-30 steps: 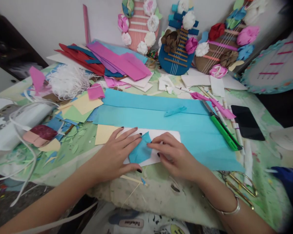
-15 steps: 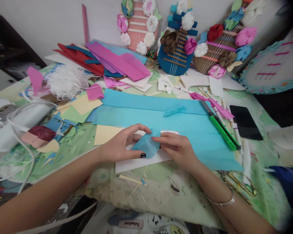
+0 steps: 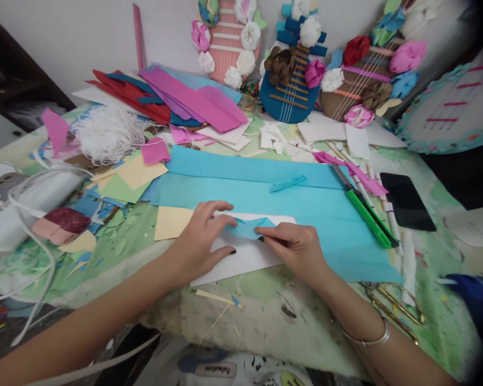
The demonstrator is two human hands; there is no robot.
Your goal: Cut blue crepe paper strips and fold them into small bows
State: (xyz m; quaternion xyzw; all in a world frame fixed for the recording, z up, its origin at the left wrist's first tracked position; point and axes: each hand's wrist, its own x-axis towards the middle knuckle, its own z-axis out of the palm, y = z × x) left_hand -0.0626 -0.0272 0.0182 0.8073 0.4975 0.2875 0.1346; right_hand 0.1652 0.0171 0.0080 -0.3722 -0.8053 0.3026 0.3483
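Between my hands is a small piece of blue crepe paper (image 3: 245, 228), held just over a white sheet (image 3: 229, 266). My right hand (image 3: 295, 244) pinches its right end between thumb and fingers. My left hand (image 3: 203, 238) is at its left side with thumb and fingers apart; its fingertips are close to the paper, perhaps touching it. Under and behind the white sheet spreads a large sheet of blue crepe paper (image 3: 326, 214), folded along its far edge. A narrow twisted blue strip (image 3: 288, 183) lies on top of it.
A green utility knife (image 3: 370, 220) rests on the blue sheet's right side, near a black phone (image 3: 407, 201). Gold-handled scissors (image 3: 398, 308) lie at the front right. White string (image 3: 108, 134) and paper scraps cover the left. Decorated paper instruments (image 3: 290, 91) lean at the wall.
My left hand has loosened and drawn slightly left, its fingers spreading. The small blue paper, broad and angled before, now appears flatter and narrower, with my right hand still pinching it.
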